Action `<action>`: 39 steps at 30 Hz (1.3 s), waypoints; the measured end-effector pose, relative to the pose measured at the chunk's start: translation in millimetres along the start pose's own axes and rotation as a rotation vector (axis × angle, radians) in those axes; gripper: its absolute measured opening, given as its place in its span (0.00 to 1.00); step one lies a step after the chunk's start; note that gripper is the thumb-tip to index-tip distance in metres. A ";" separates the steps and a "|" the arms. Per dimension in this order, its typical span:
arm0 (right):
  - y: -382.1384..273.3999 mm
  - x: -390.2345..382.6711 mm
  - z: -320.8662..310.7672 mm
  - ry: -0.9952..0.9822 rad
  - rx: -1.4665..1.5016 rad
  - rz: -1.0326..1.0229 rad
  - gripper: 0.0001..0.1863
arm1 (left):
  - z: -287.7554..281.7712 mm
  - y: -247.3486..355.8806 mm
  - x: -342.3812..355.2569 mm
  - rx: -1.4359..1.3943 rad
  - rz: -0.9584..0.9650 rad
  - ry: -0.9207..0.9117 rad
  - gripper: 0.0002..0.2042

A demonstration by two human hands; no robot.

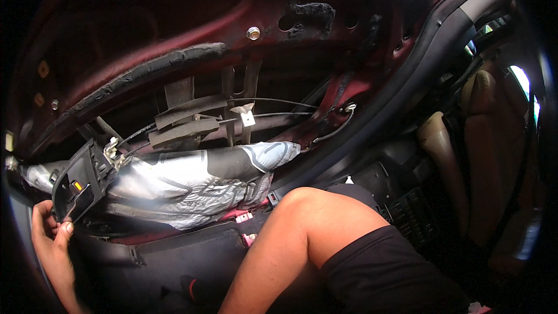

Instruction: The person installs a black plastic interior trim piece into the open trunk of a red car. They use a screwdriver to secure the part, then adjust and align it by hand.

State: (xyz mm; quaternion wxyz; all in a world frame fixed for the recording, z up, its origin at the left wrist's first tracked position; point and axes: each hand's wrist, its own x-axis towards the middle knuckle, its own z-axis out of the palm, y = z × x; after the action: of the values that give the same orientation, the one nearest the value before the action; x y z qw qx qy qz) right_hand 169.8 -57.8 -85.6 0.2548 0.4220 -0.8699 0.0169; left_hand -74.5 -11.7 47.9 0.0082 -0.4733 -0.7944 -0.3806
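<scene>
At the left, my left hand (53,244) pinches the lower edge of a black inside door handle (78,189) between thumb and fingers. The handle is tilted, with a small orange mark in its recess. A whitish latch piece (113,150) sits at its far side, where cables sleeved in grey foam (190,110) run off to the right across the bare door frame. Beside the handle lies a crumpled silver-and-black patterned sheet (180,183). My right hand is out of view.
The dark red metal door shell (192,0) with openings and a bolt (253,34) fills the top. My bent bare knee (299,203) juts into the middle. A dark panel (186,256) lies below the sheet. Brown seats (494,139) stand at the right.
</scene>
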 end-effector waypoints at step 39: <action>11.5 -5.0 -27.2 -0.119 -0.042 -0.016 0.36 | -1.7 13.5 3.2 -0.053 -0.030 0.000 0.21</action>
State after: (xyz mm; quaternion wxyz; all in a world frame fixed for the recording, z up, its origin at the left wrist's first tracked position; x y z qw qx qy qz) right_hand 175.5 -40.1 -62.1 0.2116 0.4236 -0.8804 -0.0282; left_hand -66.6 -6.8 58.4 -0.0103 -0.4613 -0.7911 -0.4016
